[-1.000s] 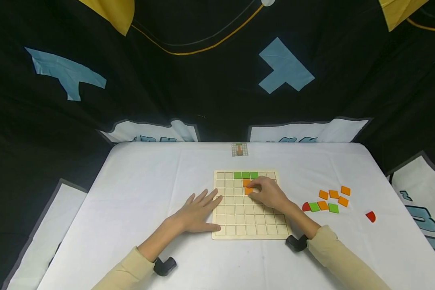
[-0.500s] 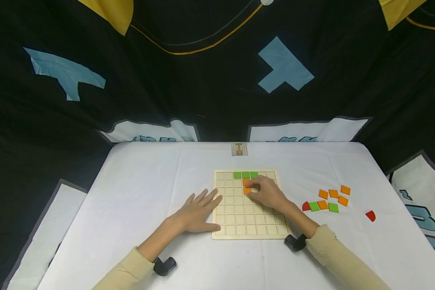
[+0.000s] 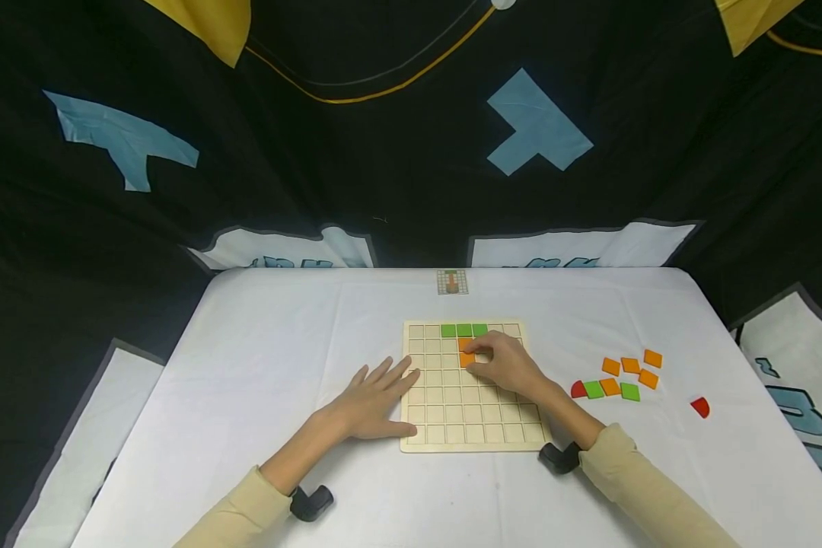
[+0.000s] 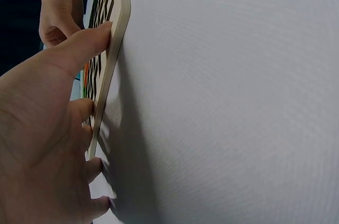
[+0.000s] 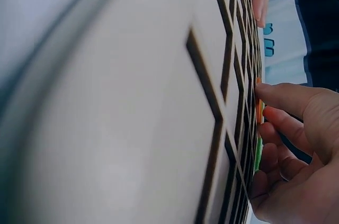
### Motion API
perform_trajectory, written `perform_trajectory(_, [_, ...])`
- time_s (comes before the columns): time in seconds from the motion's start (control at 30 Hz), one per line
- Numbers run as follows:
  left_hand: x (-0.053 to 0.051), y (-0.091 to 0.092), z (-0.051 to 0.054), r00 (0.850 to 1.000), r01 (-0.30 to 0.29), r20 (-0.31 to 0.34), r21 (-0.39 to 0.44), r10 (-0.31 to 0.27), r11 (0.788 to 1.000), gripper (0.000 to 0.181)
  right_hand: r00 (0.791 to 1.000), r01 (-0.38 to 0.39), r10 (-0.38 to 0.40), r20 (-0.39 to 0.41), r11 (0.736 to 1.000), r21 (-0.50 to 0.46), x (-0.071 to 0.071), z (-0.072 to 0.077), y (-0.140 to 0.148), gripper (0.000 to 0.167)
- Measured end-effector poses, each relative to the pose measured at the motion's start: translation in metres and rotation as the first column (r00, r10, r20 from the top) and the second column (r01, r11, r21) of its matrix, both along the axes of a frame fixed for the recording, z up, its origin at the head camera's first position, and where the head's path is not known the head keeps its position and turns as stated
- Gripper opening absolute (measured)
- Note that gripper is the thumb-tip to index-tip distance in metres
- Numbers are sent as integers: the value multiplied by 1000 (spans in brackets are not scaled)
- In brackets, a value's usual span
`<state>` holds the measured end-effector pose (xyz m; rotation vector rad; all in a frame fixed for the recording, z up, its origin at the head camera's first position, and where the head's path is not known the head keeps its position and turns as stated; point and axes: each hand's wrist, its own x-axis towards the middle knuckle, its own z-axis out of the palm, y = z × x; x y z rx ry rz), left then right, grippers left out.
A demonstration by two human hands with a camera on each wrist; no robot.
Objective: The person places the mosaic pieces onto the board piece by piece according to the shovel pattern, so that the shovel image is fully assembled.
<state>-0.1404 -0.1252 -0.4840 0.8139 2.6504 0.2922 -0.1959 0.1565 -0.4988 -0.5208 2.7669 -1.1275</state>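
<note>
On the table lies a square wooden grid board (image 3: 445,415) with a row of green tiles (image 3: 464,330) in its far row. Below the middle green one, an orange tile (image 3: 464,345) fills a cell. My right hand (image 3: 507,365) pinches a second orange tile (image 3: 466,361) between thumb and finger, at the cell just nearer. In the right wrist view the thumb and a fingertip touch orange at the board surface. My left hand (image 3: 373,403) lies spread at the board's left side, some fingertips and the thumb on its edge, as the left wrist view also shows.
Right of the board lie several loose orange tiles (image 3: 630,366), green tiles (image 3: 630,393) and a red quarter-round piece (image 3: 578,390). Another red piece (image 3: 701,408) lies farther right. A small gridded picture card (image 3: 452,282) sits at the table's far edge.
The orange tile under my right fingers has shifted slightly left, into line with the orange tile above it. My left hand has stayed in place.
</note>
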Motion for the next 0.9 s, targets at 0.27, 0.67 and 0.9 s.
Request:
perform_trajectory(0.27, [0,0,-1,1000,0,2,2,0,1000,92,996,73,-68,56,993,-92,2,13,27,29])
perform_trajectory(0.67, [0,0,3,1000,1,7,-1,-1,1000,92,973,231,-233,-3,965,-123,5,25,99,32])
perform_trajectory(0.9, [0,0,3,1000,10,0,-5,-10,1000,92,945,322,-326,-27,942,-90,15,28,144,36])
